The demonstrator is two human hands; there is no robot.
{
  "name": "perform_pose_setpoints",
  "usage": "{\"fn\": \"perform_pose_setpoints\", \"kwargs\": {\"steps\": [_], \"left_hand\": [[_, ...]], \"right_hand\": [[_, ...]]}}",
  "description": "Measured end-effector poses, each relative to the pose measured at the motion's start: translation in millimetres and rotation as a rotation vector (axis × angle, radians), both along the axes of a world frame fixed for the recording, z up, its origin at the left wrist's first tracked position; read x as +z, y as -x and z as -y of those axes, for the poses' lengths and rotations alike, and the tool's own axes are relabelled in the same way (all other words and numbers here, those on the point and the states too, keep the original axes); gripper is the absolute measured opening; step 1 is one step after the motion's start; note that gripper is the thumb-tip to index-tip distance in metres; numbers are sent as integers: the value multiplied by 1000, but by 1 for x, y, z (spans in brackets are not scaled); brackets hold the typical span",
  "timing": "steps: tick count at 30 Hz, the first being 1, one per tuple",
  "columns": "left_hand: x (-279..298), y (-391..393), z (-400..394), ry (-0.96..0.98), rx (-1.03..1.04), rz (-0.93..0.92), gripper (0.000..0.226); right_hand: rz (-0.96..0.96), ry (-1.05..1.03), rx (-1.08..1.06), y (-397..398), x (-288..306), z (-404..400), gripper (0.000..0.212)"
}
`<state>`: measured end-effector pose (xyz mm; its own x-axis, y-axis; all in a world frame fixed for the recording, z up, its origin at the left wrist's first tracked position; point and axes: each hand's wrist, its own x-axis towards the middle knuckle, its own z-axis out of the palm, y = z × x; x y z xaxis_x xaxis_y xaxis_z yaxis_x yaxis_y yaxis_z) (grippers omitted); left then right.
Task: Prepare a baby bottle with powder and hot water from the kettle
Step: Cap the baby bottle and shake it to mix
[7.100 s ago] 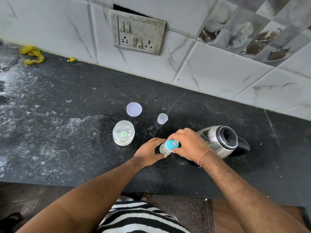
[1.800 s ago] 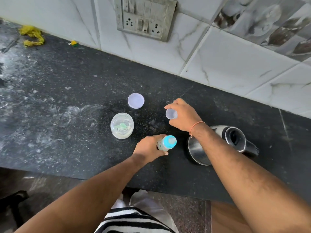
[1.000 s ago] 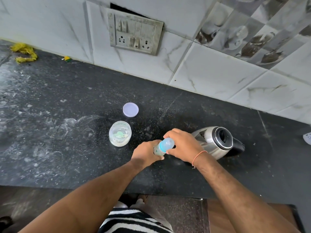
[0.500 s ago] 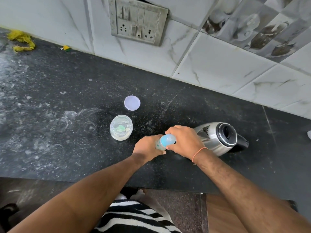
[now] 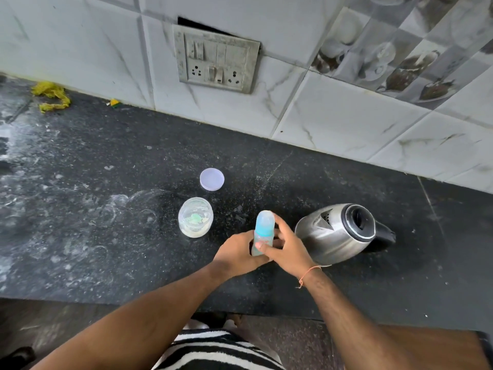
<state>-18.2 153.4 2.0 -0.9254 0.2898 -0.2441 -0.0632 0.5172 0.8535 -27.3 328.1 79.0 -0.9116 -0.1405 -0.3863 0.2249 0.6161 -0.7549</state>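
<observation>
We see the capped baby bottle (image 5: pixel 263 231) standing upright on the desk (image 5: pixel 106 236), long axis vertical. Left hand (image 5: pixel 238 253) grips its base; right hand (image 5: pixel 286 249) pinches its side with a loose grip. The kettle (image 5: pixel 333 233) lies at three o'clock, nearer the right hand.

Baby bottle (image 5: pixel 263 233): translucent body with a blue collar and a clear cap on top, upright on the table (image 5: pixel 106 236). Kettle (image 5: pixel 336 233): stainless steel with a black lid ring and black handle, just right of the bottle. Powder jar (image 5: pixel 195 217): clear, uncapped, pale powder and a green scoop inside, left of the bottle. Jar lid (image 5: pixel 212 179): pale lilac disc, lying flat behind the jar, farther from the bottle.
</observation>
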Motion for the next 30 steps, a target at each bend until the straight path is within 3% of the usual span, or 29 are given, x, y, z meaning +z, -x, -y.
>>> {"fn": "perform_pose_setpoints", "kwargs": {"steps": [5, 8, 11, 14, 15, 19, 22, 23, 26, 30], "left_hand": [[3, -16, 15, -45, -51, -47, 60], [3, -21, 30, -95, -84, 17, 89], [-3, -21, 40, -14, -110, 125, 107], [-6, -18, 43, 49, -166, 173, 94], [-7, -17, 45, 63, -185, 171, 93], [-9, -15, 46, 43, -199, 180, 100], [-8, -16, 47, 86, -190, 178, 86], [-7, -16, 49, 99, -207, 167, 84], [-6, -16, 48, 100, -288, 125, 94], [-8, -26, 45, 159, -323, 77, 99]], "right_hand": [[64, 69, -11, -2, 1, 3, 116], [84, 341, -275, 5, 13, 14, 99], [119, 541, -535, 20, 25, 18, 77], [234, 380, -201, 22, 31, 24, 79], [224, 361, -178, 24, 34, 26, 80], [100, 654, -588, 37, 41, 26, 72], [199, 451, -290, 28, 39, 33, 79], [197, 431, -288, 27, 39, 36, 77], [87, 633, -606, 31, 39, 32, 66], [262, 508, -415, 18, 31, 38, 76]]}}
